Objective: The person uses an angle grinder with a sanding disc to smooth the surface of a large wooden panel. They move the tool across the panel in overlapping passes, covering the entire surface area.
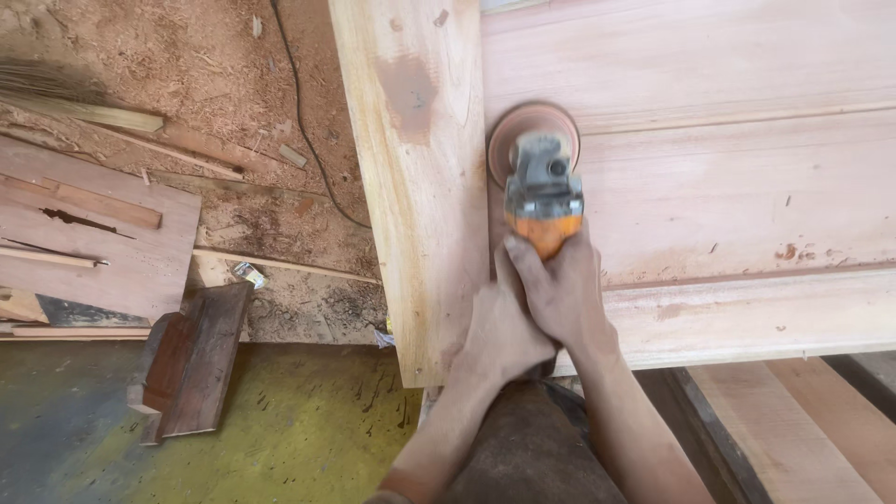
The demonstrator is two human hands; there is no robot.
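Nearest the camera, the left hand [499, 331] and the right hand [560, 285] are both closed around the orange grinder [544, 201], just behind its disc. The sanding disc [523, 131] lies on the pale door panel [728, 187], beside its upright frame board [415, 187]. The sanding step seems in progress; the next pass needs steady, flat pressure along this panel

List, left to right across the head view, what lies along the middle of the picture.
Flat brown scrap plywood board → dark wooden moulding offcut → pale upright door stile → orange-bodied disc sander → recessed pale wood door panel.
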